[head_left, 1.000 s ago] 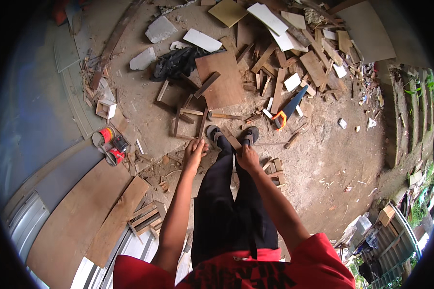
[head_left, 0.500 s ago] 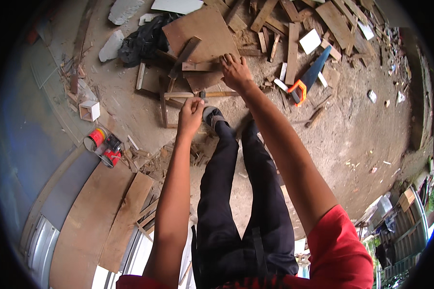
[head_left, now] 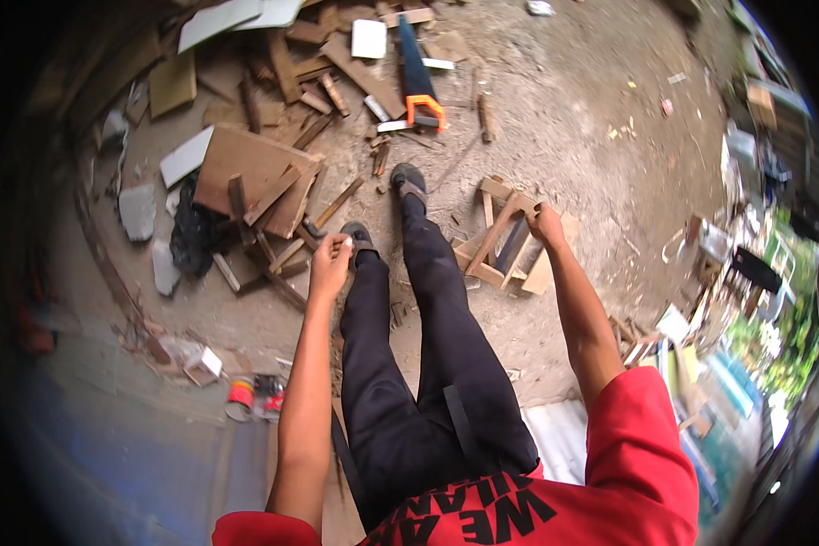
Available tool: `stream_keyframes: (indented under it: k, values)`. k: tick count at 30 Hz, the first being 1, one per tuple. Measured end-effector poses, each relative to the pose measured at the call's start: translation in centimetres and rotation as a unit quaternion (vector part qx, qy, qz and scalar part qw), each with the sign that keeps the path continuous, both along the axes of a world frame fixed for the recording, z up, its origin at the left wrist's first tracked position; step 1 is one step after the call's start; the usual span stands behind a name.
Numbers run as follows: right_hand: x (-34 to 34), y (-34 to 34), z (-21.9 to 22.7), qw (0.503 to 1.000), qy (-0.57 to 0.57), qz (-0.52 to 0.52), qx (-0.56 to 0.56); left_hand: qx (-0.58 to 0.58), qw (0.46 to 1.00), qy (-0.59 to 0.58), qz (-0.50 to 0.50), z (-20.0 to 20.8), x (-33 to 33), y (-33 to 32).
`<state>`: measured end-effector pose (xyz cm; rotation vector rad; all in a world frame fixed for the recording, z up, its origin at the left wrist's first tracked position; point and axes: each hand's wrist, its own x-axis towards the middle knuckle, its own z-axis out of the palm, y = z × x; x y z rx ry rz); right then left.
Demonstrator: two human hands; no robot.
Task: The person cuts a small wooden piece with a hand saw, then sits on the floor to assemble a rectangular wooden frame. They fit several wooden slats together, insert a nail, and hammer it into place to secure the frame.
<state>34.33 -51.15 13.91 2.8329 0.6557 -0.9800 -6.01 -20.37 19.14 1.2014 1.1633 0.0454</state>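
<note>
My right hand [head_left: 545,224] is closed on the corner of a small wooden frame [head_left: 498,229], built of thin slats, standing on the dirt floor to the right of my feet. My left hand [head_left: 330,262] is held in a pinch in front of my left shoe; a small pale spot shows at the fingertips, too small to name. Just beyond those fingers lies a hammer [head_left: 339,202] with a wooden handle. A pile of brown boards [head_left: 246,173] sits to the left of it.
A handsaw [head_left: 413,68] with an orange handle lies ahead among wood offcuts [head_left: 364,75]. Black plastic [head_left: 191,232] and pale slabs [head_left: 137,212] are at the left. A red and yellow can [head_left: 240,398] stands near my left forearm. Clutter lines the right side.
My view has turned to the right. My right hand has left the board pile and now grips the wooden frame. My left hand keeps its pinch near the hammer.
</note>
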Motion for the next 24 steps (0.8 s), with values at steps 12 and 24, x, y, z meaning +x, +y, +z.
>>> stream_keyframes:
  k: [12,24]
  values:
    - [-17.9,-19.2,1.0,0.931,0.040,-0.349,0.103,0.062,0.949,0.030,-0.308,0.3,10.0,-6.2]
    - [-18.5,-9.3,-10.6,0.876,-0.027,-0.440,0.197,0.089,0.903,0.064,-0.415,-13.5,16.7,-16.6]
